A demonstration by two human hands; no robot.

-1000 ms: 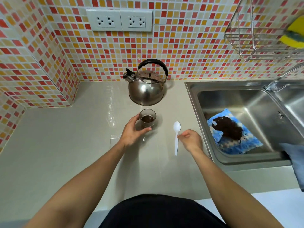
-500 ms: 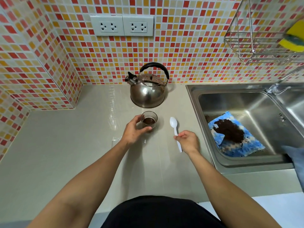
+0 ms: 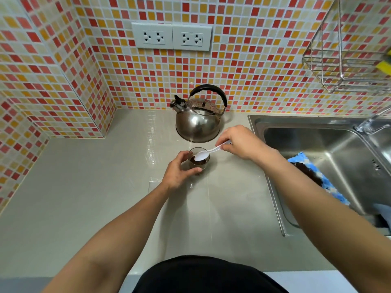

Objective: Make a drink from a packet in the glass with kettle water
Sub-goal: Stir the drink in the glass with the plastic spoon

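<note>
Your fingers [image 3: 191, 171] on the left hand [image 3: 179, 172] curl around the small clear glass [image 3: 198, 160], thumb at the near side and fingertips at the far rim, holding it upright on the pale grey counter [image 3: 84, 187]. Dark brown powder or liquid sits in the bottom of that glass; which of the two cannot be told. Your right hand [image 3: 243, 142] pinches the handle of the white plastic spoon [image 3: 206, 153] between thumb and forefinger, the other fingers folded in. That spoon slants down to your left, and its bowl hangs right over the mouth of the glass, just at the rim; whether it touches the contents is not clear.

Behind the glass, near the wall, stands the round stainless steel kettle [image 3: 197, 121] with its black arched handle and its spout pointing to your left. It is apart from both hands. A flat clear packet [image 3: 155, 182] lies on the counter just beside your left wrist, partly hidden under it.

To your right, the stainless steel sink [image 3: 317, 136] is set into the counter. A blue and white cloth [image 3: 321, 176] with a dark brown patch on it lies in the basin, partly hidden by your right forearm. A wire rack [image 3: 347, 60] hangs on the red, orange and cream mosaic tile wall [image 3: 254, 70] above the sink, with a yellow sponge [image 3: 384, 65] at the picture's edge. Two white double sockets [image 3: 171, 37] sit on the wall above the kettle.
</note>
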